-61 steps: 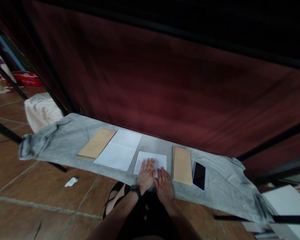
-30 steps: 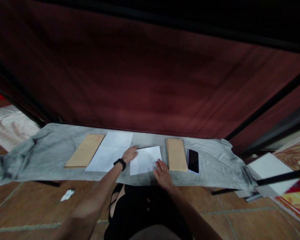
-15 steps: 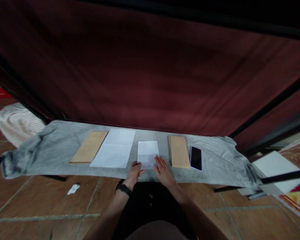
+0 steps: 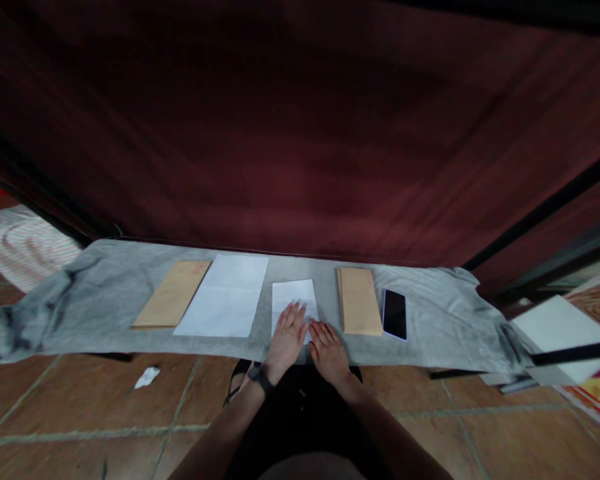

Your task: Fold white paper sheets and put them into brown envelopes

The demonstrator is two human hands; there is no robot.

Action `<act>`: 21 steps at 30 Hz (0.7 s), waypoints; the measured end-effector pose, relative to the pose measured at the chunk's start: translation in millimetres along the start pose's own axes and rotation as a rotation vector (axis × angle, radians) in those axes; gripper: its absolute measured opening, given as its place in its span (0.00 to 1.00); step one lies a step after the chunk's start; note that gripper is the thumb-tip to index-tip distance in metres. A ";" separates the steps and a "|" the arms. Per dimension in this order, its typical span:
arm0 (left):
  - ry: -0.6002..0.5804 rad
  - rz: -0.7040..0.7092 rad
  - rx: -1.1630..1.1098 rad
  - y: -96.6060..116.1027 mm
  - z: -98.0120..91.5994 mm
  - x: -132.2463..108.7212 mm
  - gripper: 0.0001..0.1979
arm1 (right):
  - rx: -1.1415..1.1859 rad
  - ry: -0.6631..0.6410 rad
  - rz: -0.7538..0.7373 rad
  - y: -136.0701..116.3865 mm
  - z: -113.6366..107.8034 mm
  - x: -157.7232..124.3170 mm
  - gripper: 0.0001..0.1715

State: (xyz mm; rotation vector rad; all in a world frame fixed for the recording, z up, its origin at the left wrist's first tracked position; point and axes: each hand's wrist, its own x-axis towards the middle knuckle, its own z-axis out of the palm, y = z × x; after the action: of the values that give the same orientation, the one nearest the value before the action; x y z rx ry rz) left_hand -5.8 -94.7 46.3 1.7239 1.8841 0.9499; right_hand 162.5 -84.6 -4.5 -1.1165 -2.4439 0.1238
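A small folded white paper lies on the grey cloth in front of me. My left hand, with a dark band at the wrist, rests flat on top of this paper, fingers pointing away from me. Beside it, my right hand lies with its fingers stretched over the paper's lower right edge. Both hands are open, and their fingertips are close together. To the left is a larger white sheet with a crease across it. Brown envelopes lie to the right of the small paper.
Another brown envelope stack is at the left on the cloth-covered bench. A phone lies right of the envelopes. Behind the bench hangs a dark red cloth. A crumpled tissue is on the tiled floor.
My left hand has moved from the paper's lower left corner onto its middle and lies flat. My right hand has shifted slightly down. The view has tilted a little.
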 end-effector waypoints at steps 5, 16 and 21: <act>-0.161 0.304 0.492 -18.2 31.5 54.1 0.25 | -0.010 0.008 0.000 0.0 1.7 0.8 0.28; -0.106 0.263 0.567 -48.7 28.8 121.3 0.27 | -0.023 0.011 -0.034 -0.7 -4.2 2.3 0.31; -0.084 0.266 0.549 -45.5 28.6 103.9 0.26 | -0.008 -0.019 -0.031 -0.1 -2.9 2.0 0.32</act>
State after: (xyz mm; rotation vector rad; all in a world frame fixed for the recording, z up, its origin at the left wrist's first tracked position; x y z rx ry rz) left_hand -32.8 12.9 8.9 2.3320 2.0159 0.4481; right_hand 162.5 -83.4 -1.2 -1.0856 -2.4790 0.1154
